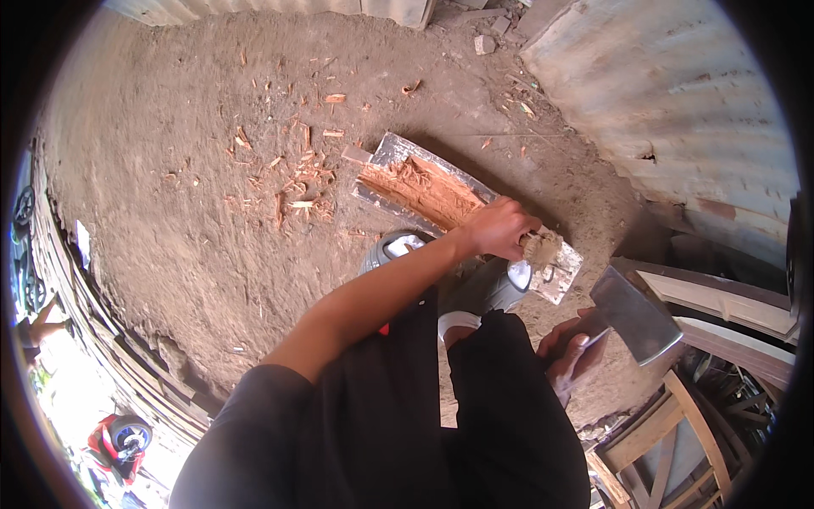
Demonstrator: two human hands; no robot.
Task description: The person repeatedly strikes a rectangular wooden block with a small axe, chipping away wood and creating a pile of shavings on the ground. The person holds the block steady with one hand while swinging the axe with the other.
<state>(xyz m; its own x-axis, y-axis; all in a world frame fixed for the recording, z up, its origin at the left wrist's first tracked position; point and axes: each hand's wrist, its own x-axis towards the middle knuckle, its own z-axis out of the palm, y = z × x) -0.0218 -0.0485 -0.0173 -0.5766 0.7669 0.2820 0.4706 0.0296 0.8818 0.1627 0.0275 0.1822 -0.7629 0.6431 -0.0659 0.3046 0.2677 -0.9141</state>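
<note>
A long wooden block [432, 193] lies slantwise on the dirt in front of my feet. Its middle is hewn to raw orange-brown wood, and old whitish paint shows on its edges and near end. My left hand [504, 227] is closed on the block towards its near right end, beside a rough, pale brown lump [541, 248]; its fingertips are partly hidden. To the right, my right hand [566, 349] grips the handle of an axe [636, 314]. The broad grey steel head is raised off the ground, apart from the block.
Wood chips [292, 182] are scattered over the dirt floor [170, 254] left of the block. A corrugated metal sheet [670, 110] stands at the upper right. Wooden boards [712, 293] and a wooden frame [670, 433] lie at the right. A red motorbike [123, 445] shows at the lower left.
</note>
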